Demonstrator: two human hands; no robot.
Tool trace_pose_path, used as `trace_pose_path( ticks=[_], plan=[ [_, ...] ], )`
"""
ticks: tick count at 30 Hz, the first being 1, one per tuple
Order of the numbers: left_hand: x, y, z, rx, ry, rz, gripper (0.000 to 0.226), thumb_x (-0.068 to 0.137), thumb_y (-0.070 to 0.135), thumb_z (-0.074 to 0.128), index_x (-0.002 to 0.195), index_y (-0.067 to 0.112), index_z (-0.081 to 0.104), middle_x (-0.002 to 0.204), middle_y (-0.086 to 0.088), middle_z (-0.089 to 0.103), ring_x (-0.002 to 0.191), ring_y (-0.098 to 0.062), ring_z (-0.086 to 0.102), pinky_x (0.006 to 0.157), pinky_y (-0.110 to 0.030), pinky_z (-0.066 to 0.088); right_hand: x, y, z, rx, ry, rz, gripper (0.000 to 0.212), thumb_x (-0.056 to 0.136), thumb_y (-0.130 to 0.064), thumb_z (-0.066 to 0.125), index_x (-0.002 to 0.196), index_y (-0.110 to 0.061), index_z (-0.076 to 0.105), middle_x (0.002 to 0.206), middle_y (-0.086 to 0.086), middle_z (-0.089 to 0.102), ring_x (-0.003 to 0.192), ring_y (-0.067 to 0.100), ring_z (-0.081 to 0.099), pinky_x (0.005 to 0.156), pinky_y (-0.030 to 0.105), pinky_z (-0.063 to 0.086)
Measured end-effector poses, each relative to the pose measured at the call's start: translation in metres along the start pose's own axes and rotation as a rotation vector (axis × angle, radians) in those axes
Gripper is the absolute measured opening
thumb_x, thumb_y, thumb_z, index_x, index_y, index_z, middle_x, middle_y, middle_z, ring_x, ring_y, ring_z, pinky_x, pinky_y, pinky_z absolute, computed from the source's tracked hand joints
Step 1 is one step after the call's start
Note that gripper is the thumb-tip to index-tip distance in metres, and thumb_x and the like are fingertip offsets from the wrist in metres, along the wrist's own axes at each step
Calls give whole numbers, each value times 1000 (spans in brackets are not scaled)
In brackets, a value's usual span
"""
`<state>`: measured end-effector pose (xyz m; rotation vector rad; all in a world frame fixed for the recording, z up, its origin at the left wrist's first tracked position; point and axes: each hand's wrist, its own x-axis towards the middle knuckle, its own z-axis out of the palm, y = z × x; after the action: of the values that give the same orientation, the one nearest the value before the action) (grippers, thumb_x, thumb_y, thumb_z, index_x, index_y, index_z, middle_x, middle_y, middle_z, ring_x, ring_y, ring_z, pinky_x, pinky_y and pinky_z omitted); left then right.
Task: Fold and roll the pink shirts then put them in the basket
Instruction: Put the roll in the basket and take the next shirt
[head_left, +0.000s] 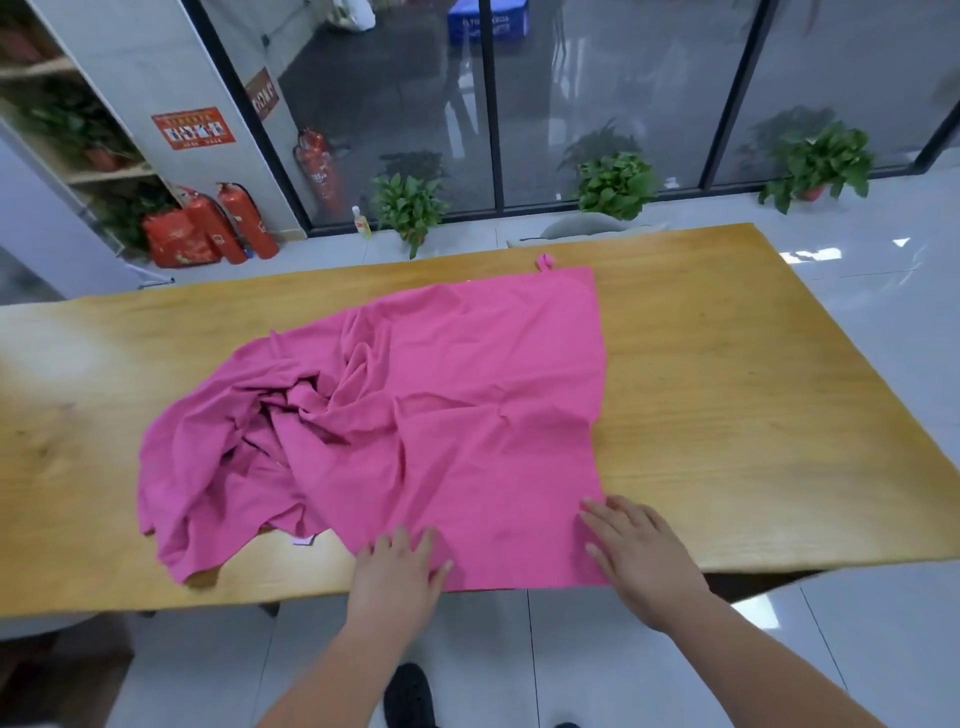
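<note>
A pink shirt (441, 395) lies spread on the wooden table (727, 395). Its right part is flat with a straight edge; its left part is bunched in deep wrinkles. My left hand (397, 571) rests flat with spread fingers on the shirt's near edge, at the table's front. My right hand (631, 545) lies flat on the shirt's near right corner, fingers straight. A small pink loop (544, 261) sticks out at the shirt's far edge. No basket is in view.
The table's front edge runs just under my hands. Behind the table stands a pale chair back (587, 228), potted plants (408, 208) along a glass wall, and red fire extinguishers (228, 223) at the left. My dark shoe (410, 696) shows on the tiled floor.
</note>
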<state>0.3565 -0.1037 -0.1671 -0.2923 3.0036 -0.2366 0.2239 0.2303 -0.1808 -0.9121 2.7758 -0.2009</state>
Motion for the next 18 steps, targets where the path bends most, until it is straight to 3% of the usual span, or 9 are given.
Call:
trace_pose_path(
  ticks=[3, 6, 9, 11, 13, 15, 18],
  plan=[
    [-9, 1, 3, -51, 31, 48, 48, 91, 58, 46, 117, 29, 74, 103, -8, 63, 87, -34, 63, 72, -45, 53, -10, 1, -6, -79, 106, 66, 47, 107, -50, 30, 132, -29, 64, 129, -9, 66, 132, 22, 54, 118, 48, 36],
    [-10, 11, 1, -126, 3, 103, 42, 92, 60, 51, 115, 31, 72, 131, -7, 65, 116, -35, 64, 94, -50, 55, -24, 10, -3, -174, 182, 70, 41, 105, -48, 35, 114, -26, 68, 103, -4, 68, 110, 28, 59, 116, 53, 36],
    [-11, 30, -12, -190, 0, 112, 44, 97, 62, 47, 115, 28, 68, 110, 2, 70, 97, -27, 67, 85, -45, 54, -28, 16, -9, -226, 187, 116, 45, 104, -46, 33, 99, -21, 70, 91, 2, 66, 96, 33, 58, 111, 57, 39],
    [-11, 39, -21, -219, 23, 131, 45, 99, 61, 44, 121, 29, 65, 105, 5, 70, 94, -25, 68, 86, -44, 54, -22, 16, -13, -198, 145, 133, 47, 103, -46, 33, 101, -19, 71, 100, 6, 64, 100, 34, 56, 106, 55, 43],
    [-10, 44, -22, -220, 8, 129, 48, 97, 59, 46, 130, 28, 62, 118, 0, 67, 106, -26, 66, 93, -45, 55, -18, 13, -12, -146, 79, 63, 49, 102, -50, 39, 127, -20, 68, 133, 9, 61, 121, 33, 56, 108, 50, 47],
    [-11, 46, -20, -204, -46, 80, 58, 98, 61, 39, 141, 26, 56, 133, -4, 62, 118, -29, 61, 102, -46, 51, -18, 10, -7, -117, 10, -7, 62, 102, -58, 39, 153, -23, 51, 159, 4, 49, 141, 25, 51, 113, 45, 47],
    [-11, 45, -23, -153, -125, 85, 72, 97, 65, 14, 147, 26, 48, 131, 1, 64, 119, -25, 60, 108, -42, 42, -18, 2, -7, -136, -16, 97, 69, 102, -62, 30, 149, -18, 55, 143, 1, 64, 127, 22, 63, 107, 45, 50]
  ],
)
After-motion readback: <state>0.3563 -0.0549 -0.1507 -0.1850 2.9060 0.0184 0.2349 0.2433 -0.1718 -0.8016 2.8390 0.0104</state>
